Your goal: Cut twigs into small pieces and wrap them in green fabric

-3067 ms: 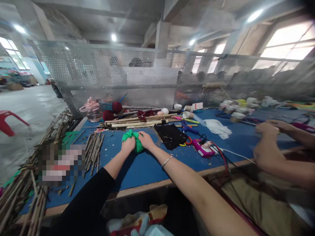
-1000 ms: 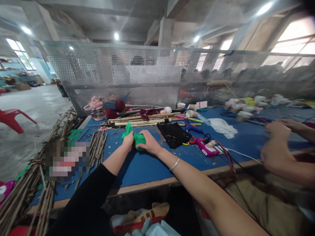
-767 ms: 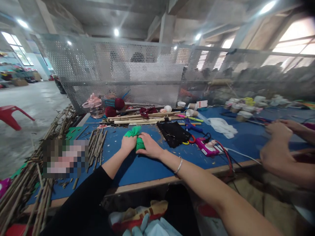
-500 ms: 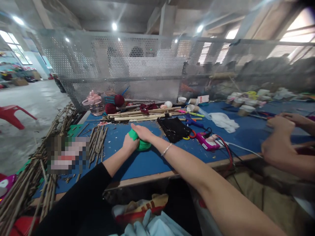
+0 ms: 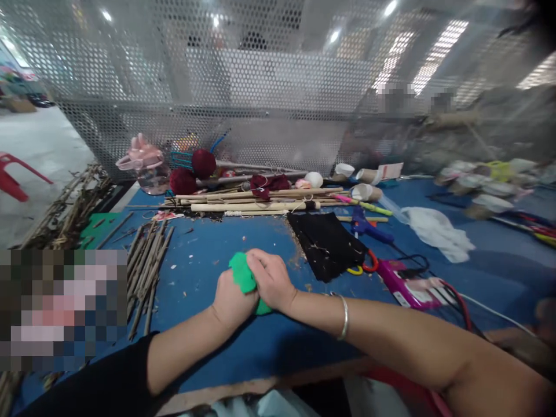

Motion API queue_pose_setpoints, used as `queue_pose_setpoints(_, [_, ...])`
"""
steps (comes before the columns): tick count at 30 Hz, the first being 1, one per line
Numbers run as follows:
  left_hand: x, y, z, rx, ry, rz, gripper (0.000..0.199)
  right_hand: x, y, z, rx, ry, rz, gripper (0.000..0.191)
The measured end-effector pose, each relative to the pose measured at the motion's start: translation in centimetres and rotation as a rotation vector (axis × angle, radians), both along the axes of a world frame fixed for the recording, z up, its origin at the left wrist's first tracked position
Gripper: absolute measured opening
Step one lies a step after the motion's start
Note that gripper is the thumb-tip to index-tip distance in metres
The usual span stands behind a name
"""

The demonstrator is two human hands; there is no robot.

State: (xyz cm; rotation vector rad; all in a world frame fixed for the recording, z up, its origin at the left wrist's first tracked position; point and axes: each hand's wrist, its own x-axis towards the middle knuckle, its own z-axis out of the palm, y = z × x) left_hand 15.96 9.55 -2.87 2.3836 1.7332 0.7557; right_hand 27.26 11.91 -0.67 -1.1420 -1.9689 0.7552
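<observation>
Both my hands meet over the blue tabletop (image 5: 204, 255), near its middle. A crumpled green piece of material (image 5: 243, 272) sticks up out of my left hand (image 5: 234, 298), whose fingers are wrapped round it. My right hand (image 5: 271, 281) is closed against the green material from the right, its fingers pressed together. More green shows beneath the two hands, close to the tabletop. The hands hide the middle of the material, so its full shape cannot be made out.
Thin twigs (image 5: 150, 260) lie left of my hands. Behind are wooden sticks (image 5: 260, 205) and dark red balls (image 5: 204, 164). A black cloth (image 5: 328, 243), a blue glue gun (image 5: 369, 226) and a magenta box (image 5: 408, 284) with cables lie right. A mesh screen (image 5: 278, 127) stands behind.
The view has moved closer and tilted down. My hands still grip the green material, now with a larger piece showing above the left hand. The other person's hands at the right have mostly left the view.
</observation>
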Motion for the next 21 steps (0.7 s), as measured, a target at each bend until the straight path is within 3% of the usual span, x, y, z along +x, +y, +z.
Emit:
queue_pose_setpoints(3, [0.4, 1.9, 1.7, -0.168, 0.153, 0.109, 0.026, -0.6, 2.6, -0.1, -0.087, 0.027, -0.028, 0.045])
queue_pose_setpoints(6, [0.4, 3.4, 2.4, -0.26, 0.227, 0.112, 0.027, -1.2, 4.6, -0.2, -0.143, 0.04, -0.048, 0.042])
queue_pose_setpoints(10, [0.0, 3.7, 2.1, -0.193, -0.058, 0.167, 0.026, -1.1, 6.1, -0.8, -0.212, 0.165, -0.147, 0.048])
queue_pose_setpoints(12, [-0.1, 3.1, 1.6, -0.11, -0.232, 0.156, 0.027, -0.6, 6.1, -1.3, -0.245, 0.234, -0.202, 0.052])
queue_pose_setpoints(15, [-0.6, 2.4, 0.9, -0.066, -0.33, 0.156, 0.023, 0.0, 5.1, -1.7, -0.217, 0.133, -0.154, 0.039])
queue_pose_setpoints(18, [-1.5, 2.4, 1.0, -0.047, -0.377, 0.156, 0.022, -0.2, 3.4, -1.0, -0.169, 0.049, -0.088, 0.027])
queue_pose_setpoints(21, [-2.5, 3.0, 1.7, -0.061, -0.471, 0.156, 0.022, -1.0, 2.0, 0.1, -0.021, -0.004, -0.103, 0.033])
